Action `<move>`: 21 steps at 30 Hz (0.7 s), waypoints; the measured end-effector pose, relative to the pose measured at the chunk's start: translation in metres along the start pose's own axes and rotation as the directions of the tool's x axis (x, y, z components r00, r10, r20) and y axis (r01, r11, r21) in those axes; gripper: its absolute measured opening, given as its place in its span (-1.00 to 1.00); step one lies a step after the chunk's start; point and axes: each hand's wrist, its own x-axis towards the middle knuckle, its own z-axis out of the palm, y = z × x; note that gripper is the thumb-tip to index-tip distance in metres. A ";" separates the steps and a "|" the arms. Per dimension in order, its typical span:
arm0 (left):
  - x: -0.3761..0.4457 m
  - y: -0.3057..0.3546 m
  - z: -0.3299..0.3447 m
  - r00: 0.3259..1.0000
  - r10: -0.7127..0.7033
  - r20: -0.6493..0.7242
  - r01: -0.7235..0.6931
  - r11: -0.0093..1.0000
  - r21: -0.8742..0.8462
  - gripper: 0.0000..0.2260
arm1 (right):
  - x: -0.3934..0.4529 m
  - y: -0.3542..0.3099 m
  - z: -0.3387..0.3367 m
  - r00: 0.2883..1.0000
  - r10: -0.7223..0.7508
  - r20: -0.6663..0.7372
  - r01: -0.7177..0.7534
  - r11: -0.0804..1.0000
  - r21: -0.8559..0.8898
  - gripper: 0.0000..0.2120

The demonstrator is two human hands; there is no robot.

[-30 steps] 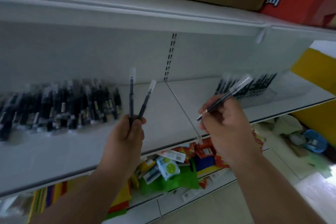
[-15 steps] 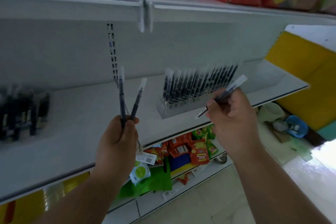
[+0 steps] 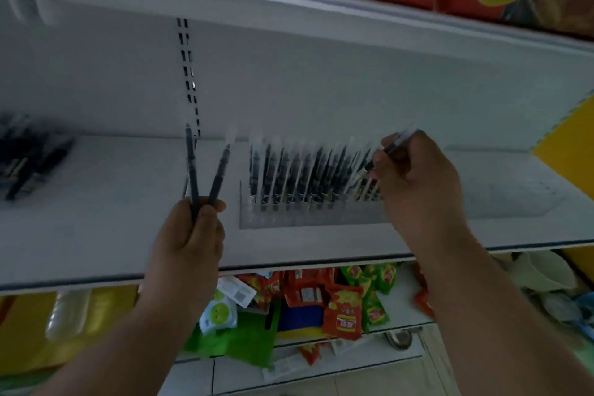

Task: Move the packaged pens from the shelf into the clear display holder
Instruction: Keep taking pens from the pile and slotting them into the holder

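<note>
Packaged pens (image 3: 205, 170) fan upright from the left hand (image 3: 188, 241), near the shelf (image 3: 96, 235) edge.
The right hand (image 3: 418, 183) pinches one pen (image 3: 393, 145) over the clear display holder's (image 3: 308, 219) right end; bare shelf lies right.

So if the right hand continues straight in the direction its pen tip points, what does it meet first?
Probably the pens already standing at the right end of the clear display holder. The right hand aims its pen down-left there; blur leaves the depth uncertain.

No text can be read; print on the red snack packets (image 3: 342, 315) is blurred beyond reading.
</note>
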 end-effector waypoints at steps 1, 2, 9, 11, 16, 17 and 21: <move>-0.005 -0.004 0.008 1.000 0.009 -0.021 -0.009 1.000 -0.005 -0.79 | 0.006 0.006 -0.002 0.999 -0.022 0.024 0.023 0.999 -0.034 -0.91; -0.010 -0.007 0.015 0.999 0.017 -0.042 -0.018 1.000 -0.011 -0.79 | 0.010 0.010 -0.002 0.998 -0.037 0.055 0.040 0.998 -0.057 -0.88; -0.038 -0.021 0.038 0.983 0.076 -0.166 -0.081 0.997 -0.019 -0.72 | 0.026 0.025 0.003 0.933 -0.088 0.349 0.164 0.967 -0.196 -0.72; -0.042 -0.022 0.042 0.977 0.080 -0.196 -0.084 0.996 -0.010 -0.76 | 0.028 0.028 0.009 0.911 -0.065 0.407 0.190 0.942 -0.275 -0.72; -0.056 -0.019 0.052 0.975 0.138 -0.176 -0.138 0.990 0.015 -0.85 | 0.027 0.040 0.018 0.910 -0.058 0.410 0.212 0.916 -0.341 -0.63; -0.058 -0.019 0.052 0.973 0.143 -0.183 -0.142 0.990 0.020 -0.86 | 0.027 0.041 0.018 0.910 -0.048 0.411 0.201 0.920 -0.338 -0.64; -0.064 -0.016 0.052 0.974 0.138 -0.181 -0.138 0.990 0.016 -0.80 | 0.019 0.045 0.014 0.940 -0.018 0.340 0.092 0.975 -0.203 -0.66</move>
